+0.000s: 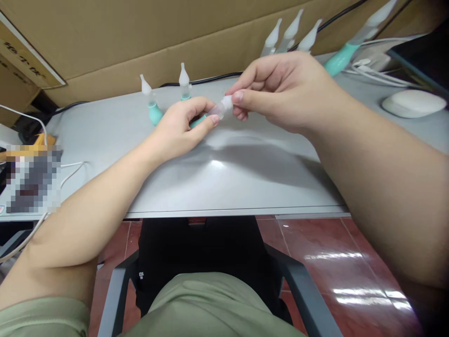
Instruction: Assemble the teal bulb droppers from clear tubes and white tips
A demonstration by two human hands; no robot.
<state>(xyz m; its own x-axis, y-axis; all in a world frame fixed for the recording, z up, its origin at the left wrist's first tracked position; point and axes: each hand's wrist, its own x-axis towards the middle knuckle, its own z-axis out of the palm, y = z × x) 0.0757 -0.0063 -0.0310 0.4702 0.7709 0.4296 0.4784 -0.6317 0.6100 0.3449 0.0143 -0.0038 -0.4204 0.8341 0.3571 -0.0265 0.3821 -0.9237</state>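
Over the desk, my left hand point(182, 124) is closed around a nasal aspirator point(216, 111) with a teal bulb and a clear tube. The thumb and fingers of my right hand point(284, 89) pinch the white tip point(227, 101) at its upper end. My fingers partly hide the tip and most of the bulb. Two similar aspirators stand upright behind my left hand: one at the left point(154, 112) and another point(184, 82) nearer the middle. Several more white-tipped ones point(291, 25) rise behind my right hand, and a larger-looking one point(342, 57) leans at the right.
A white mouse point(414, 103) lies at the right of the grey desk point(224, 187), beside coiled white cables point(372, 75) and a dark device. Cardboard point(140, 42) walls the back. A blurred-out object point(33, 182) with a white cable lies at the left.
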